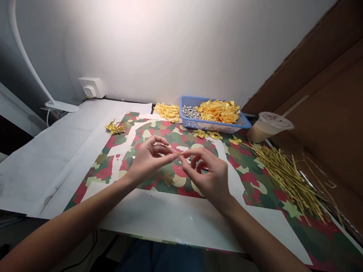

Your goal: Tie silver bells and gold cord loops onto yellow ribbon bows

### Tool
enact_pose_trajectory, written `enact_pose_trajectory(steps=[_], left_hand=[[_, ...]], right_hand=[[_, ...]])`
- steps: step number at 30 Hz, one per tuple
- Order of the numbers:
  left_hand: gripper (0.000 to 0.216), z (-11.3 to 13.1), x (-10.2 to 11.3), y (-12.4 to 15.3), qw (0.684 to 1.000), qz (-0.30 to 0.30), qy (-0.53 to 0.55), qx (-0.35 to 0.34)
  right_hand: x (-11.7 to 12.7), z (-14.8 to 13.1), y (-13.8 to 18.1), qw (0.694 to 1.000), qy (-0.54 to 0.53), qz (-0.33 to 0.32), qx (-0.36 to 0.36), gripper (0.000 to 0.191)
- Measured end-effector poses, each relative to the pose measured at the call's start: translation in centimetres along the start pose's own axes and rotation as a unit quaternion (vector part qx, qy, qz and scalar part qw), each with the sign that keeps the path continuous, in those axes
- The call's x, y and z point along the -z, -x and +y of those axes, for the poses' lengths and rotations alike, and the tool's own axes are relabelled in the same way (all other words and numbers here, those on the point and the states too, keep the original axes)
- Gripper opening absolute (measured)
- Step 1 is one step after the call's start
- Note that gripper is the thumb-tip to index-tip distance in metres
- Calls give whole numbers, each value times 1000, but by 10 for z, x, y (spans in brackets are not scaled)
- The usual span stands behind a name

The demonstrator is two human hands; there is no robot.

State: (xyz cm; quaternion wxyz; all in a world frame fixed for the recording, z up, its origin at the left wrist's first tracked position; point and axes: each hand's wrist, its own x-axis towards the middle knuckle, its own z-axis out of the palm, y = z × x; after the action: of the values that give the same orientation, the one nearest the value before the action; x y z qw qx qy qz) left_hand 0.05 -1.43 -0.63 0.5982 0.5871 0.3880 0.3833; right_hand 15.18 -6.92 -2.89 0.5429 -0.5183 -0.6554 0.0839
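Note:
My left hand (149,158) and my right hand (208,173) meet above the patterned paper (244,181), fingertips pinched together on a thin gold wire tie (178,153) held between them. Both hands hover over the table's middle. A small gold piece (169,178) lies on the paper just below them. A blue basket (212,124) behind holds yellow ribbon bows (218,110) and silver bells (190,112).
A heap of gold wire ties (286,175) lies at the right, beside a lidded drink cup (268,126). More yellow bows (168,111) sit left of the basket; a finished gold bow (115,127) lies farther left. A white lamp base (62,106) and wall socket (90,87) stand at the back left.

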Motion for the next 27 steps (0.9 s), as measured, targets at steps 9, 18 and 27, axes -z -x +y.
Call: enact_pose_trajectory(steps=[9,18,27], left_hand=[[30,-2,0,0,995,8,-77,-62],[30,-4,1,0,995,12,-84,-61],[30,-3,0,0,992,17,-101,-67]], right_hand=[[2,5,-1,996,63,-9,59,6],[4,5,-3,994,73,-37,68,7],[5,7,-2,993,82,-40,80,6]])
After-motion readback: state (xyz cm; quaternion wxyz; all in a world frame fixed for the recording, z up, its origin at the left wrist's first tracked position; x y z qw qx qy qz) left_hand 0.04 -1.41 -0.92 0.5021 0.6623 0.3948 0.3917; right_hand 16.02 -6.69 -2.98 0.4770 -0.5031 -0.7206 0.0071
